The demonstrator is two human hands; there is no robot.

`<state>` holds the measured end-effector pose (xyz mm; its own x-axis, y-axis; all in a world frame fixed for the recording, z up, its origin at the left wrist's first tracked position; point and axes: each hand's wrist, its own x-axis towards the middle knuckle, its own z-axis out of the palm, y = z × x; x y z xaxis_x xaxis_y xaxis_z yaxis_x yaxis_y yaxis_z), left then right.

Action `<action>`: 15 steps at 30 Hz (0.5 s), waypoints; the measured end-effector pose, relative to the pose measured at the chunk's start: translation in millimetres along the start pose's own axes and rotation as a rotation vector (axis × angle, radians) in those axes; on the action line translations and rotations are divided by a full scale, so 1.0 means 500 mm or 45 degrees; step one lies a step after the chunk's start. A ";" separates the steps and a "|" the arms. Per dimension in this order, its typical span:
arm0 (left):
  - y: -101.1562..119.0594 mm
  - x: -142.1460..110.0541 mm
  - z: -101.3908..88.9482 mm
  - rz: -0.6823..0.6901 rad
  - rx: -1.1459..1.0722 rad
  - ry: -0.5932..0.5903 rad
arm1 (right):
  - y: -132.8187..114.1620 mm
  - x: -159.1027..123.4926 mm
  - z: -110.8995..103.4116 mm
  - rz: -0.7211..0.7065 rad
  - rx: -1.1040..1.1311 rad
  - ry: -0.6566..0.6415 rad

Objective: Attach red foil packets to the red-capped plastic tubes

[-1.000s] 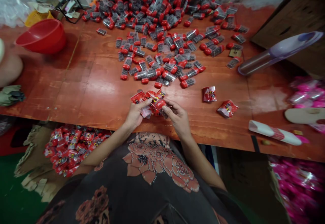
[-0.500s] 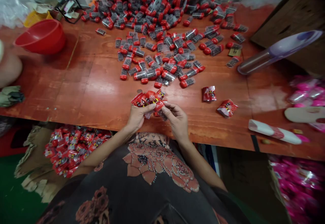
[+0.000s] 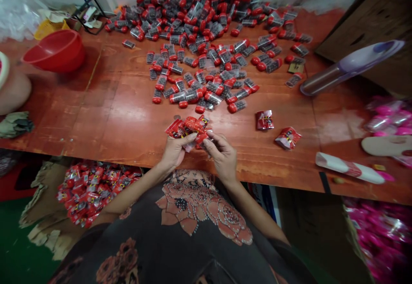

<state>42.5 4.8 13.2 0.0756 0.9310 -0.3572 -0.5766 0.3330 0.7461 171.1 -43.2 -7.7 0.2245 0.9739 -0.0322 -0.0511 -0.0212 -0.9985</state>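
Both my hands hold a bunch of red foil packets (image 3: 188, 128) just above the table's near edge. My left hand (image 3: 175, 151) pinches its lower left side, and my right hand (image 3: 222, 157) grips its right end. The fingers hide part of the bunch. Beyond them, several clear tubes with red caps (image 3: 199, 80) lie scattered on the red-brown wooden table (image 3: 106, 121), rising to a large heap (image 3: 193, 13) at the back. Two single red packets (image 3: 265, 120) (image 3: 288, 138) lie to the right of my hands.
A red plastic bowl (image 3: 54, 51) stands at the back left. A heap of red packets (image 3: 96, 194) lies on flattened cardboard below the table's near edge. Pink packets (image 3: 380, 232) fill a box at lower right. A clear tube with a lilac scoop end (image 3: 350, 67) lies at right.
My hands have drawn slightly closer together, and the red packets are bunched more tightly between them. The view has shifted slightly.
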 end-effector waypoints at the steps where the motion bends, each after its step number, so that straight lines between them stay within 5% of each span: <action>1: 0.002 -0.001 0.001 0.001 -0.004 -0.006 | 0.002 0.000 0.000 0.012 0.006 -0.011; 15: 0.008 0.003 0.008 -0.057 -0.064 0.109 | -0.015 0.000 -0.002 -0.075 -0.104 -0.026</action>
<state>43.7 8.0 17.9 0.0335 0.8986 -0.4375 -0.6143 0.3638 0.7002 172.4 -43.0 0.0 0.2050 0.9784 0.0270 0.0410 0.0190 -0.9990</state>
